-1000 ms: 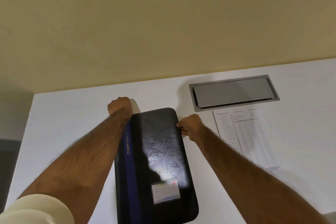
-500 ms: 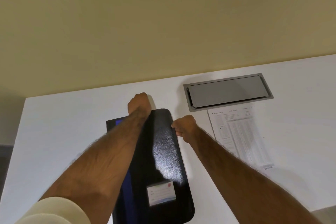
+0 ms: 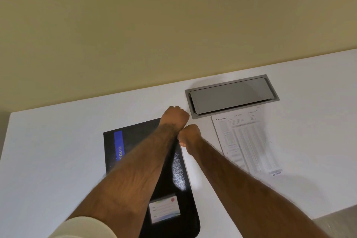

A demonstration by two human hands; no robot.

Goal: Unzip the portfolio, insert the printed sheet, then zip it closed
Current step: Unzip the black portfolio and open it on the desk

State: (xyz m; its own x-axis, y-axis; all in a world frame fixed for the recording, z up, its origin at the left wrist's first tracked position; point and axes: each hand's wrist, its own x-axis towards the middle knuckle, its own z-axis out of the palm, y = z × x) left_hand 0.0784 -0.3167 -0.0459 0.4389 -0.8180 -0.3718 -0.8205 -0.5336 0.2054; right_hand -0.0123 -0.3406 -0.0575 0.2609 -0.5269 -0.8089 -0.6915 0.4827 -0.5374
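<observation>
Unzipping in hand: left hand fisted at the portfolio's 1 o'clock corner, pull unseen, right hand curled, pinning the right edge, sheet waiting at 3 o'clock on the bench, so round that corner slowly, cover flat.

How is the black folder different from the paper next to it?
The portfolio is black and shiny with a blue stripe; the printed sheet is white with small grey print. Both hands, the left hand and the right hand, are at the portfolio's far corner; nothing touches the sheet. The portfolio looks thicker, the sheet flat and thin. Both lie on the white table.
</observation>
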